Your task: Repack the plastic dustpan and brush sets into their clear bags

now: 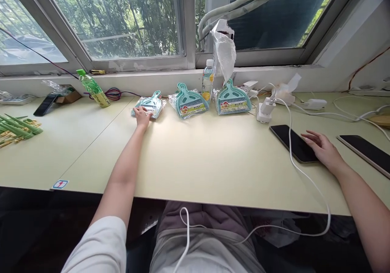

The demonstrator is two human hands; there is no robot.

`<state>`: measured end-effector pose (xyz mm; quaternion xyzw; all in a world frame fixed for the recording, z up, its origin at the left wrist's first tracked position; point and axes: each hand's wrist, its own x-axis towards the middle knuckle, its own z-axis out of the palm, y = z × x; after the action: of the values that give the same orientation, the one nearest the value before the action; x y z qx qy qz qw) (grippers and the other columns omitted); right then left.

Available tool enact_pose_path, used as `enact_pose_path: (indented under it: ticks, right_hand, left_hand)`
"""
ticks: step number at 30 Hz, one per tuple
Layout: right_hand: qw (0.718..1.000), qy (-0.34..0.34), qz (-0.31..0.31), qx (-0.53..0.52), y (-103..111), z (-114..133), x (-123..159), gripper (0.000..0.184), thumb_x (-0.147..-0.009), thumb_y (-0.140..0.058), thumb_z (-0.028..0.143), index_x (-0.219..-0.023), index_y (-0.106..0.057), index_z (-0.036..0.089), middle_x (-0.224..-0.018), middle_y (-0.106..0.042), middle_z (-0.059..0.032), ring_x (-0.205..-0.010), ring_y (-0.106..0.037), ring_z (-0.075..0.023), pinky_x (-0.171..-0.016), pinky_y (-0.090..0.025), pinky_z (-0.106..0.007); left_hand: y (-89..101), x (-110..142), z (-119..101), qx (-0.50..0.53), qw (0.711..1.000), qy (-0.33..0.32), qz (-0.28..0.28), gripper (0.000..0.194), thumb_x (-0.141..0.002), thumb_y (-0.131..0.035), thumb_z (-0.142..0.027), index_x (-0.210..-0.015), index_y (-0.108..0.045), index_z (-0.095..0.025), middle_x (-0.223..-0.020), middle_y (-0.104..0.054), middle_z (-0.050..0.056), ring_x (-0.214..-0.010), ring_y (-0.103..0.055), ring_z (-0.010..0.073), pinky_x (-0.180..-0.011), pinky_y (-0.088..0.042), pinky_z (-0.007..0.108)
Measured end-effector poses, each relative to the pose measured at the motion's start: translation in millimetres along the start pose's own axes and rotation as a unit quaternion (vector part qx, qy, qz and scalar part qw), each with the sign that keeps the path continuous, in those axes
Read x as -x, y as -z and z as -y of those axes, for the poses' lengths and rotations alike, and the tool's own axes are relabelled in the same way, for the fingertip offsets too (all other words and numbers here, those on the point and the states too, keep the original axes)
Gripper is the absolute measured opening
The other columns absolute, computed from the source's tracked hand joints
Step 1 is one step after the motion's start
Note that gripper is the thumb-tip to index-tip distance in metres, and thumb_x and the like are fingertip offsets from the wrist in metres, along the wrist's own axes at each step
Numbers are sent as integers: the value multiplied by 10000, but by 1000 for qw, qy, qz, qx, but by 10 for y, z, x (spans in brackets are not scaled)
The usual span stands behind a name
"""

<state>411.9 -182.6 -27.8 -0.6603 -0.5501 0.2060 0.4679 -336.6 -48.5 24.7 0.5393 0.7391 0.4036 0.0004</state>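
Observation:
Three plastic-wrapped mini dustpan-and-brush sets in mint green stand in a row at the back of the table. My left hand reaches forward to the left dustpan-and-brush set, its fingers closed over the front of that package, which leans low. To the right are the middle dustpan-and-brush set and the right dustpan-and-brush set, both propped more upright, handles up. My right hand rests at the right edge of a black phone, fingers stretched out and holding nothing.
A green-capped bottle leans against the wall; another bottle stands behind the sets. White chargers and a white cable lie at right, near a second phone. Green stems lie far left.

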Motion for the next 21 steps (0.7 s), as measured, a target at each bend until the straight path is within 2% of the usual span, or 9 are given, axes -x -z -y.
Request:
enact_pose_path:
  ticks: [3,5,12,16,21]
  right_hand:
    - [1000,11,2,23,6,-45,-7,438,-822,-584,450,-1239,-565,319,-1316,-656,-134,-1297,-580,-238,-1136,-411,-411]
    - [999,13,-3,36,6,-70,-14,423,-841,-580,447,-1247,-564,326,-1312,-662,-115,-1291,-585,-221,-1132,-416,-406]
    - [1000,-5,-16,17,-31,66,8,397,-901,-577,242,-1297,-553,257,-1352,-628,-161,-1276,-591,-174,-1116,-434,-341]
    - [1000,-16,-12,10,-52,224,53,416,-920,-562,146,-1330,-524,204,-1384,-594,-194,-1260,-592,-136,-1093,-440,-293]
    - [1000,-7,-17,6,-57,281,75,403,-933,-582,139,-1330,-533,185,-1371,-603,-194,-1220,-605,-109,-1080,-425,-267]
  left_hand:
    - [-73,-48,-31,5,999,42,0,153,-790,-641,-222,-905,-566,-156,-1307,-439,204,-1305,-459,297,-1149,-369,421]
    - [-101,-67,-52,4,999,54,-3,160,-773,-655,-218,-885,-554,-161,-1304,-434,192,-1323,-442,292,-1171,-345,405]
    - [-87,-62,-69,-9,998,61,-3,431,-749,-751,-322,-1025,-477,-135,-1323,-367,195,-1347,-360,289,-1213,-279,393]
    - [-131,-114,-2,-15,999,30,14,637,-794,-745,-350,-1197,-337,-74,-1380,-294,199,-1391,-228,272,-1225,-236,430]
    - [-204,-191,96,-14,999,26,34,741,-822,-742,-382,-1266,-240,-67,-1425,-212,200,-1424,-193,270,-1218,-253,450]
